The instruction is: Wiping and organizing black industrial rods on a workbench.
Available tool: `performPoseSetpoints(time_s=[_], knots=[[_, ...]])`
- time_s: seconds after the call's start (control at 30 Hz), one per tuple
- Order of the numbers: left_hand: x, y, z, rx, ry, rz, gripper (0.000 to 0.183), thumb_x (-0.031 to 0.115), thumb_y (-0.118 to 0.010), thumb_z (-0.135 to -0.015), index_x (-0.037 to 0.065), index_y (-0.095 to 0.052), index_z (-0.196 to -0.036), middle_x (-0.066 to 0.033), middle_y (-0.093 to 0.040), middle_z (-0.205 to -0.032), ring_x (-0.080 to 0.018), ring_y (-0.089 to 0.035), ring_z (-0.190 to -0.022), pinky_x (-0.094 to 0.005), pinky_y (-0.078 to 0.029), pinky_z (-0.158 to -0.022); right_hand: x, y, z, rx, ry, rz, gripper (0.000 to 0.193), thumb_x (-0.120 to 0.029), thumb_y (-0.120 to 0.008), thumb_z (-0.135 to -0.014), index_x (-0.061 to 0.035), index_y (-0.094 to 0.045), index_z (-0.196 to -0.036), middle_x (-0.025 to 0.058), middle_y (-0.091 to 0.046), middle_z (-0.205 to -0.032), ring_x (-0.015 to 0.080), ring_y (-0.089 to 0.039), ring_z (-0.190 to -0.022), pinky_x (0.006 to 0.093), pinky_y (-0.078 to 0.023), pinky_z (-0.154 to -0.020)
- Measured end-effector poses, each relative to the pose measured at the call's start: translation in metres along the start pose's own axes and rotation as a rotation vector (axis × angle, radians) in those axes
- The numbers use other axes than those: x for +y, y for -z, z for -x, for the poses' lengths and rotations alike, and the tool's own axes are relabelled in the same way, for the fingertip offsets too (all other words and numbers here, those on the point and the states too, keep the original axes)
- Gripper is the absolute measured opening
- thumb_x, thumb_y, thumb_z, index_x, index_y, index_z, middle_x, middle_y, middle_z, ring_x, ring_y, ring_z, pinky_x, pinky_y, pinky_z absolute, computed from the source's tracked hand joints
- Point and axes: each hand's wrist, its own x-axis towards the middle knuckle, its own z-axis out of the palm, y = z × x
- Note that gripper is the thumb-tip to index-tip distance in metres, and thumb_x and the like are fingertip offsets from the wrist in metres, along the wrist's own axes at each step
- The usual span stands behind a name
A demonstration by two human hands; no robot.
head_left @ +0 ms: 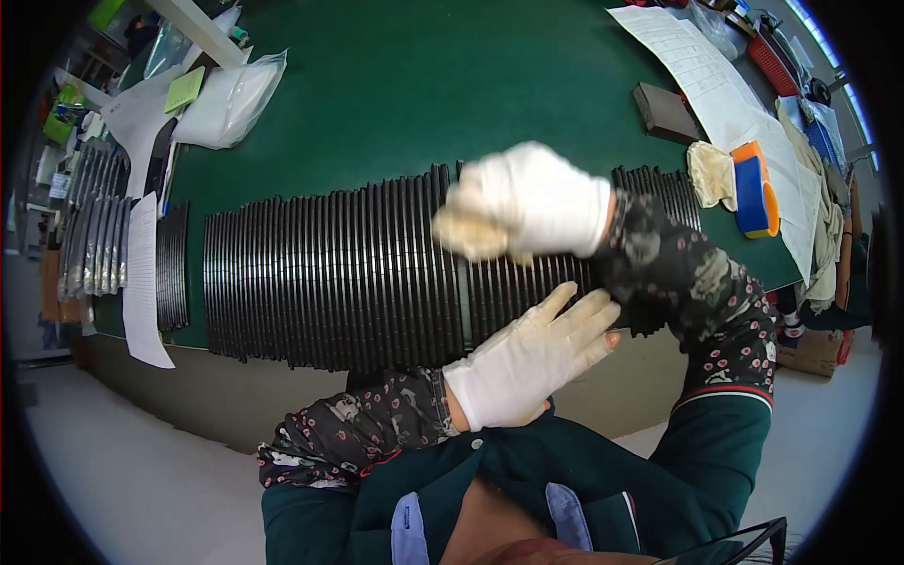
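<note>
A row of slim black glossy rods (320, 273) lies side by side along the table's front edge, with a narrow gap right of its middle. My right hand (541, 193), in a white glove and smeared by motion, is closed over a wadded cream cloth (471, 235) above the rods. Its fingertips are hard to make out. My left hand (541, 358), also gloved in white with yellowed fingers, rests flat across the near ends of the rods, fingers stretched toward the right. Part of the row is hidden under my hands and right sleeve.
On the green table (424, 85), a second cream cloth (713, 176) lies beside orange and blue tape rolls (756, 193). A dark block (666, 111) and paper sheets (697, 75) are at the right. Plastic bags (231, 104) and bagged rods (99, 226) occupy the left.
</note>
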Motion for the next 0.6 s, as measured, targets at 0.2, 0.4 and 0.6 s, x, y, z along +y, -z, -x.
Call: performPoseSetpoints(time_s=[0.2, 0.4, 0.6], knots=[[0.002, -0.013, 0.001, -0.007, 0.037, 0.191, 0.076, 0.015, -0.073, -0.061, 0.000, -0.049, -0.132, -0.0178, -0.042, -0.138, -0.0320, -0.031, -0.136, -0.0436, -0.024, -0.113, -0.029, -0.015, 0.003, 0.020, 0.143, -0.013, 0.018, -0.022, -0.067, -0.074, -0.0091, -0.060, -0.084, 0.0060, -0.061, -0.074, 0.0234, -0.065, -0.064, 0.0337, -0.053, -0.056], [0.007, -0.011, 0.009, 0.050, -0.017, 0.030, 0.086, 0.032, -0.079, -0.063, 0.002, -0.045, -0.136, -0.0170, -0.037, -0.143, -0.0312, -0.029, -0.138, -0.0466, -0.021, -0.114, -0.024, 0.008, -0.007, 0.290, -0.340, -0.345, 0.019, -0.025, -0.062, -0.090, -0.0067, -0.061, -0.097, 0.0081, -0.066, -0.078, 0.0239, -0.067, -0.066, 0.0312, -0.055, -0.060], [0.020, -0.011, 0.023, 0.066, -0.020, -0.002, 0.085, 0.032, -0.079, -0.063, 0.002, -0.045, -0.135, -0.0173, -0.037, -0.143, -0.0306, -0.030, -0.137, -0.0463, -0.023, -0.113, -0.003, -0.010, -0.039, 0.323, -0.439, 0.116, 0.022, -0.022, -0.064, -0.085, -0.0047, -0.063, -0.098, 0.0110, -0.065, -0.096, 0.0310, -0.062, -0.096, 0.0395, -0.050, -0.084]])
